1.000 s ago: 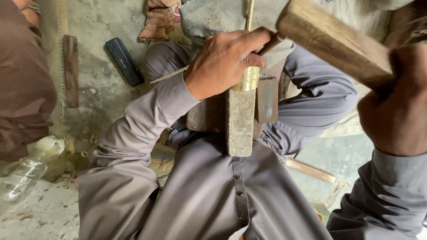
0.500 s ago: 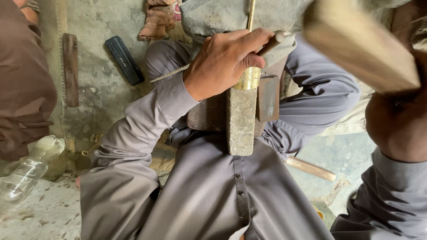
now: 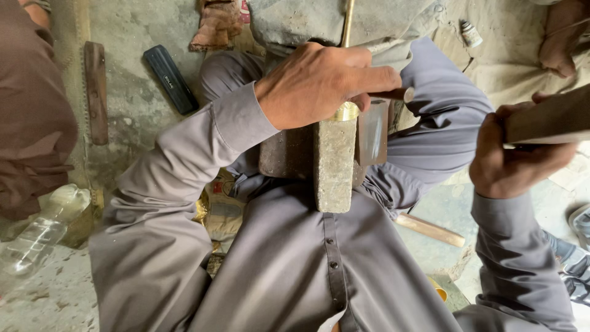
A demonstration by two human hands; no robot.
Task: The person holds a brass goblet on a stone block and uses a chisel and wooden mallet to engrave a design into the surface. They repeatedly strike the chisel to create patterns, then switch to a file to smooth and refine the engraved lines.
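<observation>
My left hand (image 3: 326,83) is closed around a thin brass rod (image 3: 348,18), whose wider brass end (image 3: 347,112) rests on the top of a long grey block (image 3: 334,163) lying across my lap. A dark metal block (image 3: 286,154) sits beside it, partly under my hand. My right hand (image 3: 516,160) is out at the right edge, gripping a flat wooden beater (image 3: 553,117), held well away from the grey block. I wear grey clothes and sit cross-legged.
On the concrete floor lie a black case (image 3: 171,79), a rusty flat bar (image 3: 95,92), a clear plastic bottle (image 3: 37,230), a wooden stick (image 3: 430,229) and a small bottle (image 3: 471,34). Another person in brown clothing (image 3: 31,123) sits at the left.
My right hand has swung the wooden beater from above the block out to the right and lower. My left hand has stayed on the brass rod.
</observation>
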